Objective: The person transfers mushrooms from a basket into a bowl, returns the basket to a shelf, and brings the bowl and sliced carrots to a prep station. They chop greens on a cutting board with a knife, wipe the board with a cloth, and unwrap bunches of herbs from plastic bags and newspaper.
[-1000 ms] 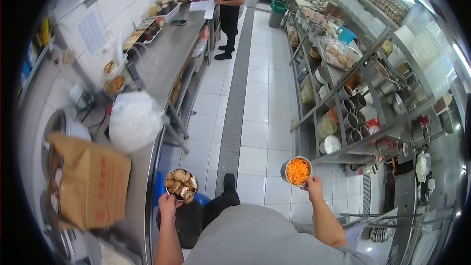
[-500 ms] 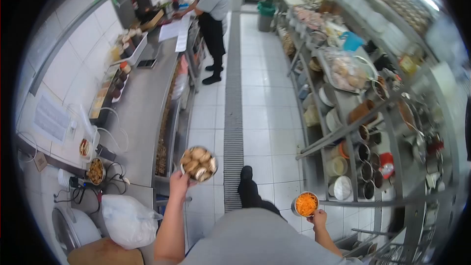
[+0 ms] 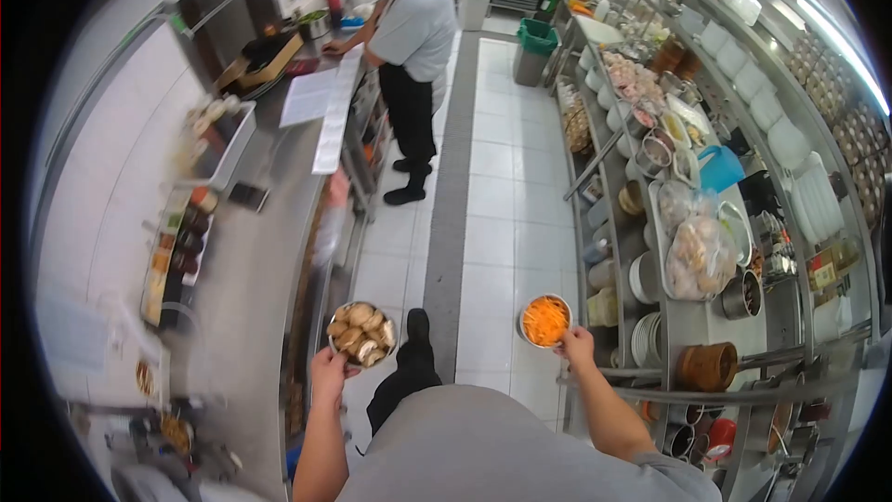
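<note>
My left hand (image 3: pixel 332 376) grips the rim of a round metal bowl of mushrooms (image 3: pixel 360 332), some whole and some cut. It is held out over the floor beside the steel counter. On the other side, my right hand (image 3: pixel 577 346) is closed on the edge of a smaller bowl of shredded carrot (image 3: pixel 545 320), bright orange and filled near the top. Both bowls are roughly level and well apart. The fingers under each bowl are partly hidden.
A floor drain (image 3: pixel 448 214) runs along the aisle. On the left is a steel counter (image 3: pixel 246 288) with a phone (image 3: pixel 249 196) and sauce bottles. A person (image 3: pixel 409 46) stands at it farther ahead. Shelving at right holds bagged food (image 3: pixel 701 256), a blue jug (image 3: pixel 720 168) and pots. A green-lined bin (image 3: pixel 536 51) stands beyond.
I have walked forward along the aisle, so the person and shelves appear nearer. The carrot bowl has come up and inward. Both bowls stay in my hands.
</note>
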Demonstrator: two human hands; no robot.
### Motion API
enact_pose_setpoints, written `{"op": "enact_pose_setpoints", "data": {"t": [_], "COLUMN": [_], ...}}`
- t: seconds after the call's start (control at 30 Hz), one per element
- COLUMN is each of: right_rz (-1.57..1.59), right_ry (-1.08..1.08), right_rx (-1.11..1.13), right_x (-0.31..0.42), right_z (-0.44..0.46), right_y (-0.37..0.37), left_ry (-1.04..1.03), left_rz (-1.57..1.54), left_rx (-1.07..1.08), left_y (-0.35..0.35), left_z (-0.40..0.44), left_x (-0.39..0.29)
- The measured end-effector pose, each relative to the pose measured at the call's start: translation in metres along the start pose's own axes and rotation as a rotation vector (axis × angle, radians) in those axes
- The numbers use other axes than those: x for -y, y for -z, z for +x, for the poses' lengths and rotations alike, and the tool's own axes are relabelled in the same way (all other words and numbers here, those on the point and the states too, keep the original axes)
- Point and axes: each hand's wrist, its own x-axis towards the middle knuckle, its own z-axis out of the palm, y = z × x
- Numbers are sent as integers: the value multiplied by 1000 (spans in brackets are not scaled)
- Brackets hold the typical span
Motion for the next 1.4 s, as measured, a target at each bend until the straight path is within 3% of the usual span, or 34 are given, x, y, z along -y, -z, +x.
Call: {"op": "enact_pose_setpoints", "data": {"t": [0.17,0.23,0.6,0.77,1.07,1.13,1.4], "right_rz": [183,176,255,134,117,269,320], "right_ry": [44,-50,-213,-172,-7,24,-35], "right_rx": [18,-27,-270,-264,-69,-41,-122], "right_x": [99,120,171,236,439,476,555], "right_z": [78,104,226,349,604,645,746], "right_y": [-68,-80,-58,-55,-99,-108,-95], "left_ry": [-28,-21,-124,-82,0,-18,-12], "left_rz": [2,11,143,140,64,31,80], "left_rx": [76,92,408,433,342,360,412], "left_y": [-49,-82,-311,-419,-558,-585,-731], "left_z": [114,156,413,466,552,583,709], "left_x": [-56,-92,-259,-311,-389,-404,-494]}}
